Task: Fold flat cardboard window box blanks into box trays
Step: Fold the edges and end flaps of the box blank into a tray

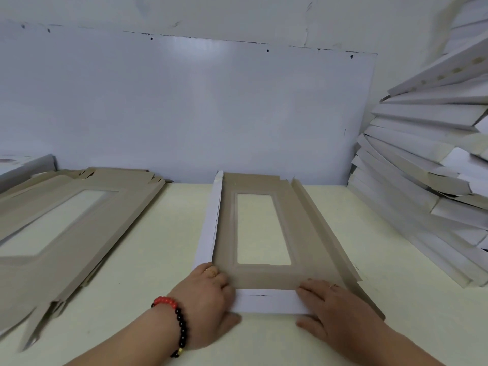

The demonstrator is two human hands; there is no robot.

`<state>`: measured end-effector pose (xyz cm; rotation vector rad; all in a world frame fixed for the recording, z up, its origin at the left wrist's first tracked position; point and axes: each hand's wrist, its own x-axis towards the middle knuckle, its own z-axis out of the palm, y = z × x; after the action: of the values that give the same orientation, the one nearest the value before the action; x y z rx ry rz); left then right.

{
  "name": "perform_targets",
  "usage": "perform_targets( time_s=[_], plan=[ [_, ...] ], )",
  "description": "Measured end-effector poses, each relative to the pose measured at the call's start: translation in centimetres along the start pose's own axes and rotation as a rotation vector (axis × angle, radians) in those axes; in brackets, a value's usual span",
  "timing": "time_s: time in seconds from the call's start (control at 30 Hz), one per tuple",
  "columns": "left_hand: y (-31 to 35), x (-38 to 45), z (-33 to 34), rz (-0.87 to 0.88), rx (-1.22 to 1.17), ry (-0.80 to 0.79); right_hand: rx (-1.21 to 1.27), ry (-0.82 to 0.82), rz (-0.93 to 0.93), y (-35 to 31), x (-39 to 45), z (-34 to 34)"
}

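A brown cardboard window box blank (306, 233) lies lengthwise on the pale table in front of me, its rectangular window showing the table through it. Its left long flap (208, 228) is folded up, white side out, and the right long flap (322, 228) is partly raised. The near end flap (269, 302) is folded over, white side up. My left hand (208, 305) presses the near left corner of that flap. My right hand (332, 310) presses the near right corner. Both hands hold the near end flap down.
A stack of flat brown blanks (66, 228) lies on the left of the pale table (163, 247). A leaning pile of folded white trays (427, 159) rises at the right. A white wall panel (184, 107) stands just behind the table.
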<state>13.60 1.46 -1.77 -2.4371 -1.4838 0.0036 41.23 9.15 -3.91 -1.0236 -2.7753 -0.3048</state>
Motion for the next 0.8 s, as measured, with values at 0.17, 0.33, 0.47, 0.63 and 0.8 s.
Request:
perform_targets(
  time_s=[0.17, 0.33, 0.47, 0.63, 0.8],
  plan=[
    [0.1, 1.5, -0.8, -0.033, 0.03, -0.112, -0.053, 0.032, -0.05, 0.0, 1.4, -0.8],
    [-0.7, 4.3, -0.5, -0.271, -0.164, -0.212, -0.033, -0.094, -0.005, -0.5, 4.5, -0.8],
    [0.4, 6.3, 0.9, -0.262, -0.101, -0.21, 0.049, -0.099, 0.075, -2.0, 6.7, 0.4],
    [2.2, 6.6, 3.1, -0.268, -0.077, -0.313, 0.083, -0.262, 0.139, -3.7, 6.9, 2.2],
    [1.4, 5.5, 3.3, -0.328, -0.048, -0.455, 0.088, -0.398, 0.182, -2.0, 6.2, 2.4]
  ],
)
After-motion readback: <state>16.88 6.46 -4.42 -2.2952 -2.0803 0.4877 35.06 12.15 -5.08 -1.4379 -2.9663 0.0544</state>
